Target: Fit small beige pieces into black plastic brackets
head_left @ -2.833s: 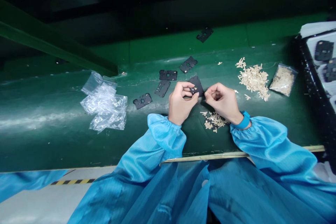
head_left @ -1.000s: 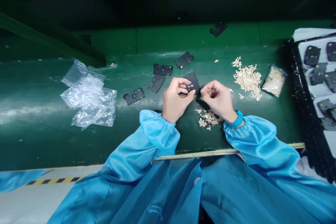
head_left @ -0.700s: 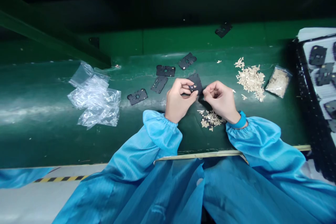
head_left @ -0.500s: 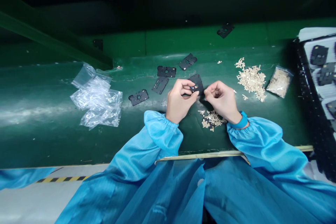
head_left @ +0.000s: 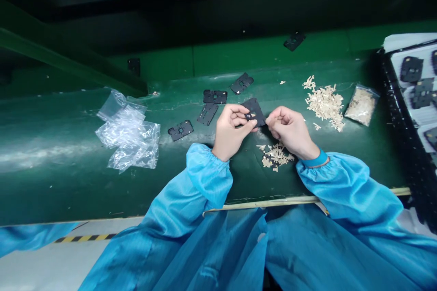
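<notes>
Both my hands work close together over a green bench mat (head_left: pixel 102 191). My left hand (head_left: pixel 230 129) grips a black perforated plate (head_left: pixel 255 111) between thumb and fingers. My right hand (head_left: pixel 290 131) is pinched at that plate's lower right edge, and its fingertips hide what lies between them. Just below my hands lies a small pile of beige slivers (head_left: pixel 276 156). Several loose black plates (head_left: pixel 207 114) lie just left of my left hand.
A larger pile of beige slivers (head_left: pixel 324 104) and a filled plastic bag (head_left: pixel 362 105) lie to the right. Crumpled clear plastic bags (head_left: pixel 128 134) lie to the left. A black-edged tray (head_left: pixel 409 82) holding black plates stands at the far right. A pale strip (head_left: pixel 266 203) runs along the bench's front edge.
The view has shifted slightly. My hands stay together on the plate, which has turned a little between them. The plate is still held.
</notes>
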### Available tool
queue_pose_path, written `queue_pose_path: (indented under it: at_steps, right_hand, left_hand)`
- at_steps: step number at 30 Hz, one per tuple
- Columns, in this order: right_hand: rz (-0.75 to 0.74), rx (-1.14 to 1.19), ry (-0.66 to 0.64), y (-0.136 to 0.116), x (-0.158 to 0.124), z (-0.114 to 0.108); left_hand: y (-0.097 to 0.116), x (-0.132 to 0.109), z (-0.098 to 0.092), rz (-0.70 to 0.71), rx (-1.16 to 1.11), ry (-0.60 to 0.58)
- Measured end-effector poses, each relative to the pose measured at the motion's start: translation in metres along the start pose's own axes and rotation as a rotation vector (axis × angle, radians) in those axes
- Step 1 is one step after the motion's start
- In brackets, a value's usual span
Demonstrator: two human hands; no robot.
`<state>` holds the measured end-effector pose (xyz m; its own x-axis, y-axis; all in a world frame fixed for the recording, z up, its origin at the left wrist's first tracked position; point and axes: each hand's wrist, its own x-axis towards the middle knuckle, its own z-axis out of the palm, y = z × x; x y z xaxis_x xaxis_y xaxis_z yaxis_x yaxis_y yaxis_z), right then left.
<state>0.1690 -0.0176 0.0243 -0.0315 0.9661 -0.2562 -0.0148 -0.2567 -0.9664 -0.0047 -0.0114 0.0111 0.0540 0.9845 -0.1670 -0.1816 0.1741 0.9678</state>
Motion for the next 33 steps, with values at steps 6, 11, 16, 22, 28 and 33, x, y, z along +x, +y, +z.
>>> queue_pose_path:
  at_steps: [6, 11, 16, 22, 28, 33]
  right_hand:
    - [0.068, 0.143, -0.057, -0.002, -0.001, 0.0]
    - [0.13, 0.22, -0.105, -0.001, -0.001, -0.002]
    - [0.163, 0.209, -0.138, -0.003, -0.001, -0.004]
    - [0.187, 0.146, -0.164, -0.007, -0.001, -0.007]
    - [0.104, -0.084, -0.157, -0.013, 0.0, -0.017]
    - [0.154, -0.033, -0.129, -0.012, 0.004, -0.025]
  left_hand:
    - [0.001, 0.0, -0.002, -0.098, -0.087, -0.034]
    - [0.0, 0.0, -0.003, -0.12, -0.126, -0.063]
    - [0.0, 0.002, -0.005, -0.138, -0.133, -0.096]
    - [-0.001, 0.003, -0.008, -0.162, -0.162, -0.116]
    - [-0.005, 0.001, -0.003, -0.201, -0.154, -0.143]
    - [-0.005, 0.001, -0.001, -0.189, -0.171, -0.136]
